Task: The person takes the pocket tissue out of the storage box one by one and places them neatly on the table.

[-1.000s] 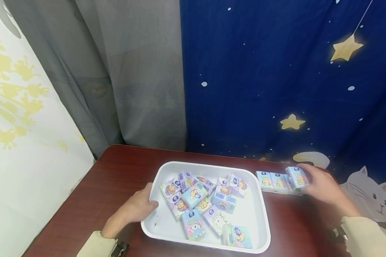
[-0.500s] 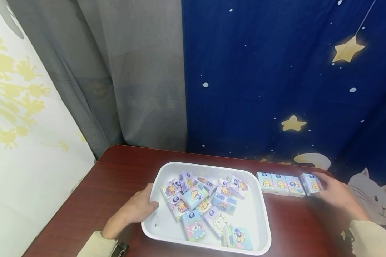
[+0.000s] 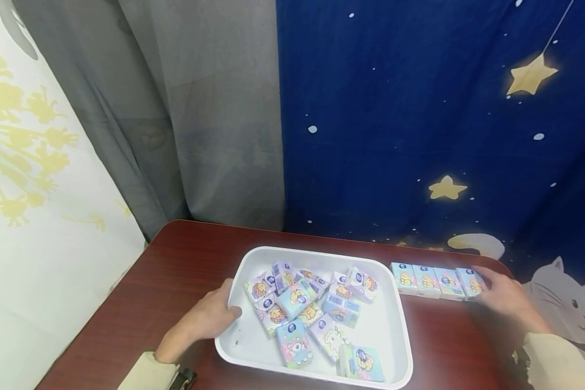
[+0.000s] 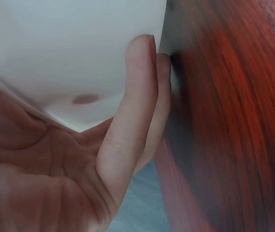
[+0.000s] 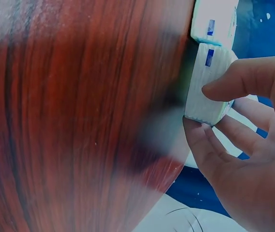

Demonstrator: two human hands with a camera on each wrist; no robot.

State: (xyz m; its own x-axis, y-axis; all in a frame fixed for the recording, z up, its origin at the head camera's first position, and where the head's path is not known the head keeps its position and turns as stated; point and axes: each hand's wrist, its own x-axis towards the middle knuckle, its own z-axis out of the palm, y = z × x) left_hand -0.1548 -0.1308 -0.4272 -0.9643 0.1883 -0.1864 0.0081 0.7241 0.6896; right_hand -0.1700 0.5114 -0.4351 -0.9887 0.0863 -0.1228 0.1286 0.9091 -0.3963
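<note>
Facing a blue curtain point(image 3: 370, 135) printed with stars and a cat, with a grey curtain point(image 3: 229, 119) hanging beside it, and reaching both arms over a dark red table point(image 3: 190, 254). Gripping a white tray point(image 3: 390, 336) by its left end with the left hand point(image 3: 213, 311), laying the thumb over the rim, with the other fingers partly hidden outside. Seeing a loose heap of small packets point(image 3: 297, 298), lilac and light blue, lying in that tray just right of the left thumb, some leaning on others. Holding the end packet point(image 3: 469, 283) of a row between the thumb and fingers of the right hand point(image 3: 504, 298), spacing them only as wide as the packet and pressing the thumb against its near side. Seeing that packet lying flat on the table and touching its neighbour, with three more packets point(image 3: 426, 281) running in line left of the right fingers, ending just beside the tray. Wearing a dark watch point(image 3: 182, 377) at the left cuff, behind the fingers.
</note>
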